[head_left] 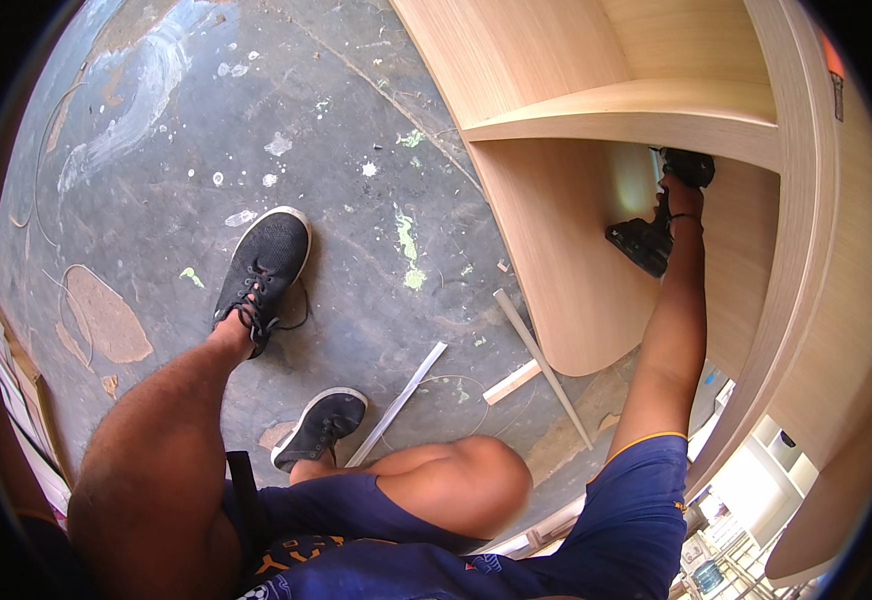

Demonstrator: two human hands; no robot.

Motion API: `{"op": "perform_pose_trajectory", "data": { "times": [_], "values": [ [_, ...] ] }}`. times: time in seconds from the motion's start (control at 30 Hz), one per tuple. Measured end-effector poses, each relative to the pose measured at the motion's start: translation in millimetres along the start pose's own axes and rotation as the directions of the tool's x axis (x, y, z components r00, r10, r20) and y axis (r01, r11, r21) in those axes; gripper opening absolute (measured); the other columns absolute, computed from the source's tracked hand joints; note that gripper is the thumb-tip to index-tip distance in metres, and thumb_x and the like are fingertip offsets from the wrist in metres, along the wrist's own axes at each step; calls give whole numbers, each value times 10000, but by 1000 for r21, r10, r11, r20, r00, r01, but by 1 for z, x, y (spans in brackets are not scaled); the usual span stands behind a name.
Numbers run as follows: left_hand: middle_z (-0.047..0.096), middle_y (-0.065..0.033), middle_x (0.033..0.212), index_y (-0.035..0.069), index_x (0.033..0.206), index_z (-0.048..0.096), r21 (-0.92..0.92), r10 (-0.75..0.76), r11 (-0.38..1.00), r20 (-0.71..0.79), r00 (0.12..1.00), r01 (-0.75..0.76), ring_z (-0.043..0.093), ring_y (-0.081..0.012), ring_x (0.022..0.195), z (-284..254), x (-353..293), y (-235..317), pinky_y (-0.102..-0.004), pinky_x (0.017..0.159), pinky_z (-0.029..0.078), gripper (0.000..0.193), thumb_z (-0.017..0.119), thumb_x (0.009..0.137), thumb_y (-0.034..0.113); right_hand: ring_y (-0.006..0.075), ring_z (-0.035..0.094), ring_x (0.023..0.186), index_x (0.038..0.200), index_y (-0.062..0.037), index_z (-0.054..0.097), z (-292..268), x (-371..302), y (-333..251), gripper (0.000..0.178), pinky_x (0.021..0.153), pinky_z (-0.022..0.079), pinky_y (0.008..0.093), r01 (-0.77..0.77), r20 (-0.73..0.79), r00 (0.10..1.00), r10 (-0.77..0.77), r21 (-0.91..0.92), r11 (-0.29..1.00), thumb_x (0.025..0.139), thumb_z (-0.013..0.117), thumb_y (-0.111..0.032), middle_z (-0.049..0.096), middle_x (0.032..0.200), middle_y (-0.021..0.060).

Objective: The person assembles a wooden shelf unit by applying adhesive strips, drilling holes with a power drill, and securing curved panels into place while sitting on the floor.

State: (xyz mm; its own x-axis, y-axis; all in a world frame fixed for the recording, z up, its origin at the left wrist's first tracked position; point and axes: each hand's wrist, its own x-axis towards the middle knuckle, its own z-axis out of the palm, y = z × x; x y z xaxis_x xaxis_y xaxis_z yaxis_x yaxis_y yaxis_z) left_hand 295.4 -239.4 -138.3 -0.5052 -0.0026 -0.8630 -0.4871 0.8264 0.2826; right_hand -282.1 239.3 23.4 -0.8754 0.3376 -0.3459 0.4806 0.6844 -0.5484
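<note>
My right arm reaches into the lower compartment of a light wood-grain cabinet (576, 250). Closed around the grip of a black cordless drill (642, 243), my right hand (685, 197) is partly covered by the tool. A patch of light falls on the cabinet's inner panel beside the drill. What the drill's tip touches cannot be made out. My left hand does not show.
Two black shoes (268, 255) on my feet rest on the stained grey floor (356, 200). A white strip (396, 402), a long thin rod (541, 365) and a short wood offcut (512, 382) lie near the cabinet. An orange-handled tool (833, 70) shows at the upper right.
</note>
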Motion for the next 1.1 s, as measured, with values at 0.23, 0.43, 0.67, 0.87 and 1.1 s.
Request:
{"op": "perform_pose_trajectory", "data": {
  "times": [0.23, 0.43, 0.67, 0.87, 1.1],
  "values": [
    [329, -195, 1449, 58, 1450, 248, -152, -125, 979, 88, 988, 137, 334, -296, 1342, -51, -26, 45, -331, 1100, 290, 591, 495, 928, 187, 188, 582, 517, 800, 4, 618, 4, 4, 9, 177, 418, 477, 344, 3, 11, 1000, -3, 14, 1000, 712, 654, -145, 594, 705, 84],
    [342, -189, 1443, 51, 1442, 260, 1, 16, 1000, -15, 1000, -16, 376, -289, 1316, -1, -5, -4, -324, 1082, 317, 569, 470, 924, 160, 187, 586, 524, 817, 1, 621, 8, 11, 8, 196, 427, 481, 349, 15, 29, 999, -15, -14, 1000, 707, 661, -155, 597, 709, 82],
    [397, -193, 1401, 76, 1435, 254, -120, -104, 986, 82, 991, 113, 410, -307, 1289, -40, -21, 33, -351, 1060, 347, 572, 480, 918, 172, 176, 578, 530, 838, -32, 626, -6, 21, 17, 220, 448, 475, 347, 53, 65, 997, -47, -108, 993, 694, 673, -192, 588, 704, 51],
    [465, -217, 1349, 242, 1446, 222, -158, -199, 966, 56, 979, 205, 459, -403, 1233, -28, -21, 23, -440, 1017, 400, 623, 526, 902, 253, 166, 583, 501, 862, -21, 645, -11, 24, 5, 232, 434, 467, 336, 145, 138, 984, -114, -247, 958, 705, 655, -191, 609, 700, 54],
    [465, -240, 1336, 251, 1444, 212, -219, -272, 933, 99, 957, 287, 458, -415, 1230, -66, -38, 60, -447, 1014, 402, 629, 523, 898, 227, 160, 590, 505, 864, -23, 654, -14, 27, 14, 237, 433, 468, 327, 148, 119, 986, -116, -308, 940, 705, 660, -199, 617, 705, 55]
  ]
}}
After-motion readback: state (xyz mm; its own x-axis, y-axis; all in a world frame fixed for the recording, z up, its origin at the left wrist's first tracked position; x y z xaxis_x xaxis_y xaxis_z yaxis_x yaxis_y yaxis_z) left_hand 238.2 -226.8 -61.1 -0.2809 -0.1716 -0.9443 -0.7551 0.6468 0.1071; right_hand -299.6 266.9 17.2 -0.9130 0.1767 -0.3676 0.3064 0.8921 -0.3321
